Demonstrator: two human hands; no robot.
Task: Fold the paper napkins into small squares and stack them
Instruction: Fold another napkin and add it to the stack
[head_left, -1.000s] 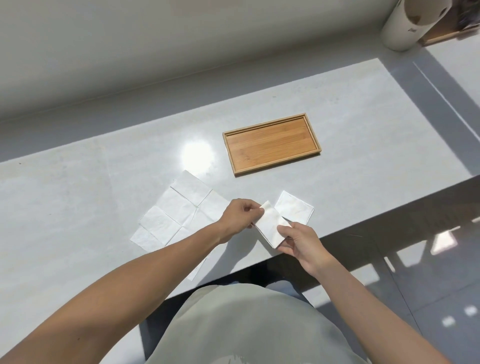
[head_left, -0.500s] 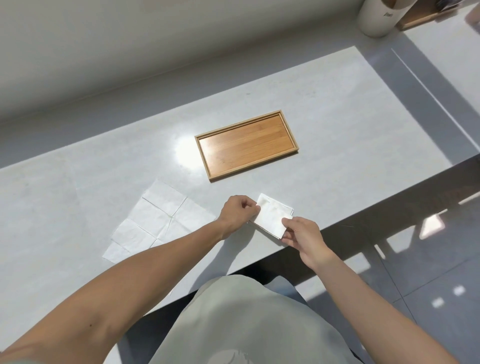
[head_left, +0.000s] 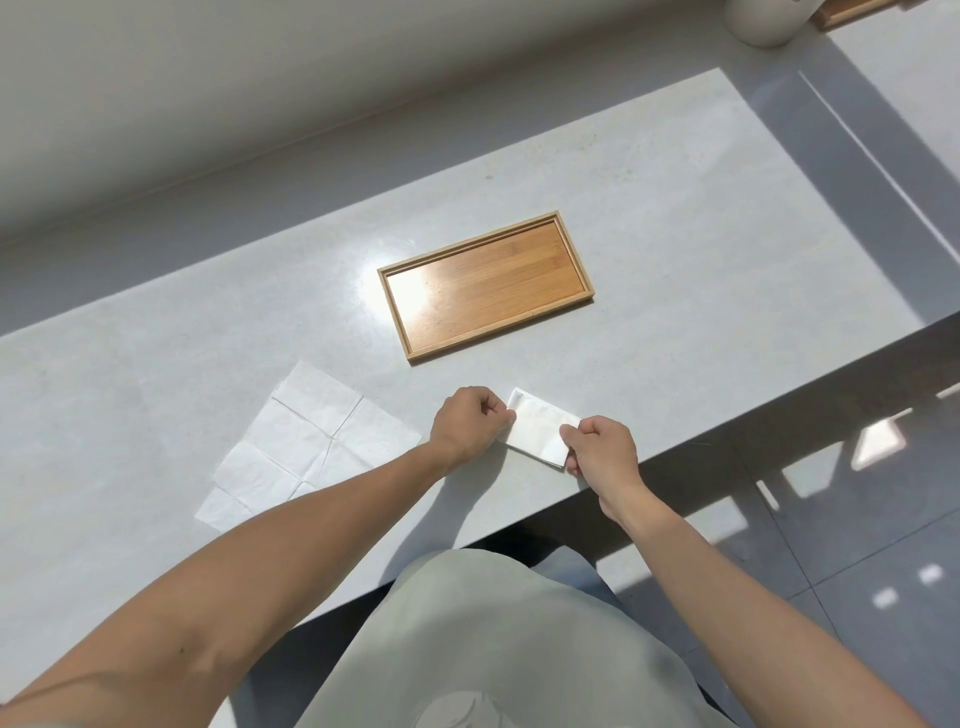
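Grip: left hand (head_left: 470, 423) and right hand (head_left: 600, 447) pinch opposite edges of the folded napkin (head_left: 537, 434).
Risk: uneven pinching may skew layers.
Spare napkin (head_left: 306, 447): flat, left of it.

White folded napkin (head_left: 540, 434), white creased napkin (head_left: 311, 447), honey-brown striped-grain tray (head_left: 485, 291), pale grey table (head_left: 208, 338).

Two napkins: one folded (head_left: 540, 432), one unfolded (head_left: 311, 447). One wooden tray (head_left: 485, 291). One white container (head_left: 763, 21).
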